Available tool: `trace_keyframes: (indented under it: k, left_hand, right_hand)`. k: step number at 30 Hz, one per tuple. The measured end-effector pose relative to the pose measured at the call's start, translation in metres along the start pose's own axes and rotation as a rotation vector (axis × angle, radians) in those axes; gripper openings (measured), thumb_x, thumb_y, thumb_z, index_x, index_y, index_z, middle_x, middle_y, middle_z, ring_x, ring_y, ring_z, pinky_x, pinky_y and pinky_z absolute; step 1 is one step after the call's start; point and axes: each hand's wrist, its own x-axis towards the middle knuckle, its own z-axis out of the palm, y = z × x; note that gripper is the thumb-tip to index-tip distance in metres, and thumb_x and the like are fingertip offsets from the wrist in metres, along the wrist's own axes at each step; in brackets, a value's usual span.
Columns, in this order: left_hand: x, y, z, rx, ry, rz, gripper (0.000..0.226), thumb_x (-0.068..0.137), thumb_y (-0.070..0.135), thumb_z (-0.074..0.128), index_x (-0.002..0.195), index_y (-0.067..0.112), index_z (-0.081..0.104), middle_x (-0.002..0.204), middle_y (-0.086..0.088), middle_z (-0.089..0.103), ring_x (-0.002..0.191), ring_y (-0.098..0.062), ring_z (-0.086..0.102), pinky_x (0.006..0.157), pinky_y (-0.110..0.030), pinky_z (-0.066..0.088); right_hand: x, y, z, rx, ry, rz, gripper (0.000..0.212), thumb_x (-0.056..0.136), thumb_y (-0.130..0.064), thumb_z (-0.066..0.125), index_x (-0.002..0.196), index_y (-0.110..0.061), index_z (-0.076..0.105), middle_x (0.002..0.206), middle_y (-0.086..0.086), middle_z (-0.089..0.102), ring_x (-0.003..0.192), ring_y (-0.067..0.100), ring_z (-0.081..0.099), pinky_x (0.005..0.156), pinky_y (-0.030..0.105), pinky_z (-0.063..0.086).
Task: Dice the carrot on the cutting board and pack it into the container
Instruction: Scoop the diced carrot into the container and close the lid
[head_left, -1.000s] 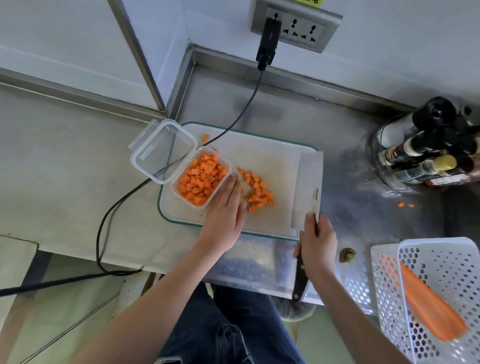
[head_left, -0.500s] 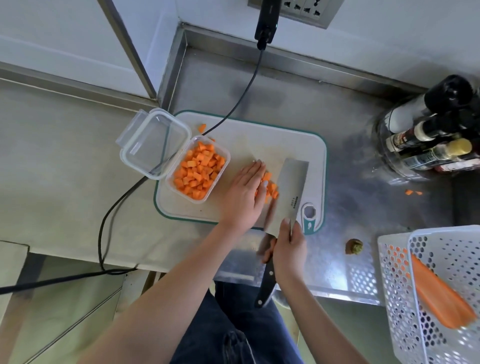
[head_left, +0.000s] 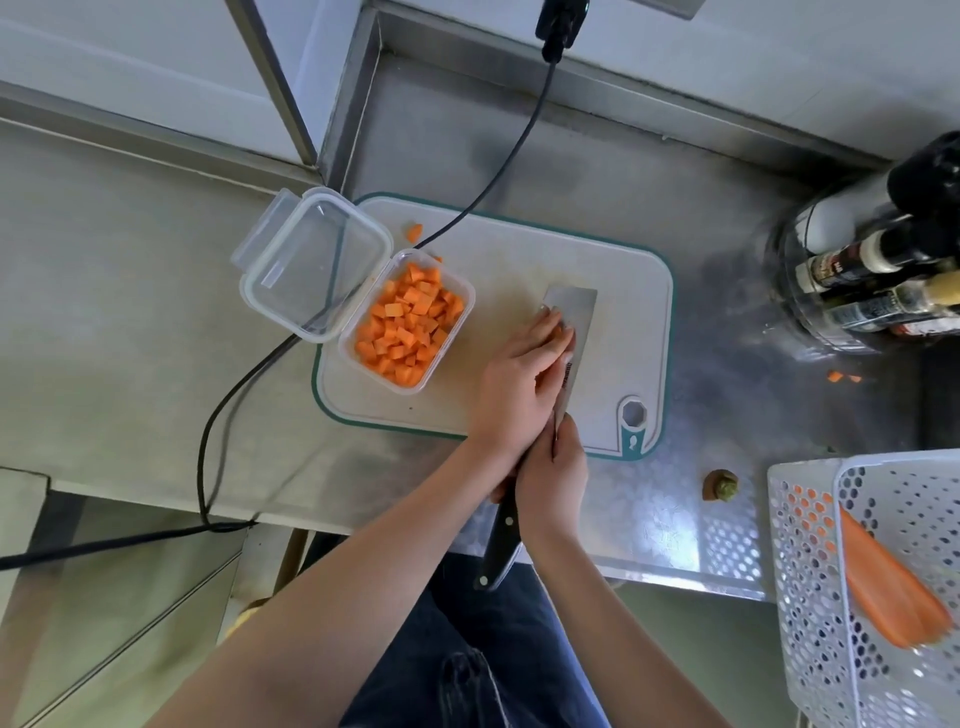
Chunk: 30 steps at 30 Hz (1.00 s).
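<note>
The right hand (head_left: 553, 473) grips the cleaver (head_left: 571, 332) by its handle, blade tilted on the cutting board (head_left: 613, 291), while the left hand (head_left: 524, 374), fingers straight, presses against the blade, probably trapping the last carrot dice, which are hidden. Most diced carrot (head_left: 408, 325) sits in the container (head_left: 457, 332). If the blade tips during the carry, dice may spill onto the surface (head_left: 675, 499), or fingers may slide to the edge.

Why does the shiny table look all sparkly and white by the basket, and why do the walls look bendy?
Head view: light glares off the steel counter beside the white basket, washing it pale; the wide-angle lens bends the wall edges; the bottles at the right edge look soft and smeared.
</note>
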Motion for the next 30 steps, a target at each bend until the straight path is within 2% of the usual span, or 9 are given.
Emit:
trace_keyframes:
  k: [2,6,9,11,15,19,23,26,30]
  left_hand:
    - [0.004,0.007,-0.004,-0.019,0.019,0.016,0.028,0.086,0.001,0.062,0.113,0.000,0.066,0.127,-0.018,0.058,0.124,-0.026,0.051,0.106,-0.036,0.038]
    - [0.014,0.028,-0.029,-0.051,0.068,0.060,0.029,0.088,0.002,0.060,0.117,0.001,0.064,0.130,-0.018,0.055,0.127,-0.025,0.047,0.110,-0.037,0.034]
    - [0.024,0.033,-0.063,-0.036,0.118,0.091,0.029,0.087,0.001,0.060,0.116,-0.001,0.064,0.129,-0.019,0.055,0.126,-0.025,0.047,0.111,-0.035,0.032]
    - [0.028,0.024,-0.086,0.029,0.132,0.104,0.028,0.088,0.002,0.060,0.115,-0.001,0.064,0.129,-0.019,0.056,0.126,-0.023,0.047,0.112,-0.029,0.030]
    - [0.029,-0.007,-0.117,0.091,0.124,0.057,0.027,0.089,0.004,0.059,0.115,0.000,0.064,0.128,-0.016,0.057,0.125,-0.023,0.049,0.109,-0.032,0.034]
    - [0.028,-0.026,-0.126,0.139,0.094,0.070,0.024,0.089,0.006,0.059,0.111,0.000,0.066,0.124,-0.015,0.060,0.121,-0.023,0.053,0.106,-0.028,0.039]
    - [0.033,-0.035,-0.126,0.226,0.050,0.134,0.023,0.090,0.009,0.057,0.107,-0.001,0.069,0.119,-0.014,0.063,0.116,-0.025,0.057,0.100,-0.034,0.044]
    - [0.035,-0.032,-0.124,0.297,0.041,0.169,0.020,0.088,0.006,0.059,0.103,0.000,0.070,0.114,-0.013,0.065,0.110,-0.024,0.059,0.095,-0.032,0.046]
    - [0.039,-0.034,-0.122,0.451,0.031,0.311,0.015,0.085,0.006,0.061,0.096,0.002,0.071,0.102,-0.010,0.069,0.104,-0.023,0.062,0.094,-0.028,0.044]
  right_hand:
    - [-0.003,-0.004,0.000,0.005,-0.001,-0.016,0.029,0.102,-0.022,0.033,0.077,-0.016,0.046,0.054,0.010,0.049,0.040,0.026,0.047,0.039,0.038,0.044]
    - [-0.017,-0.026,0.000,0.088,-0.032,-0.080,0.028,0.103,-0.025,0.034,0.080,-0.015,0.045,0.051,0.007,0.048,0.038,0.028,0.047,0.037,0.039,0.044]
    - [-0.031,-0.043,0.017,0.163,-0.098,-0.122,0.024,0.103,-0.028,0.034,0.087,-0.017,0.049,0.054,0.008,0.051,0.039,0.028,0.048,0.037,0.039,0.045]
    - [-0.038,-0.050,0.036,0.185,-0.148,-0.133,0.024,0.103,-0.030,0.034,0.090,-0.020,0.050,0.058,0.011,0.054,0.039,0.029,0.049,0.036,0.041,0.045]
    - [-0.046,-0.052,0.074,0.184,-0.193,-0.099,0.028,0.103,-0.031,0.033,0.085,-0.014,0.045,0.056,0.014,0.050,0.036,0.026,0.046,0.033,0.032,0.041]
    - [-0.046,-0.047,0.091,0.163,-0.171,-0.075,0.029,0.102,-0.033,0.034,0.078,-0.022,0.044,0.056,0.007,0.048,0.040,0.026,0.047,0.036,0.038,0.043]
    - [-0.046,-0.043,0.092,0.191,-0.138,-0.042,0.032,0.102,-0.033,0.034,0.081,-0.010,0.041,0.056,0.005,0.047,0.032,0.023,0.046,0.035,0.031,0.036]
    - [-0.045,-0.038,0.088,0.212,-0.102,-0.017,0.034,0.102,-0.035,0.035,0.083,-0.007,0.039,0.052,0.003,0.045,0.032,0.024,0.045,0.037,0.033,0.035]
    - [-0.045,-0.034,0.073,0.227,-0.032,-0.002,0.033,0.102,-0.032,0.035,0.090,-0.002,0.040,0.048,0.005,0.040,0.031,0.023,0.042,0.040,0.039,0.039]
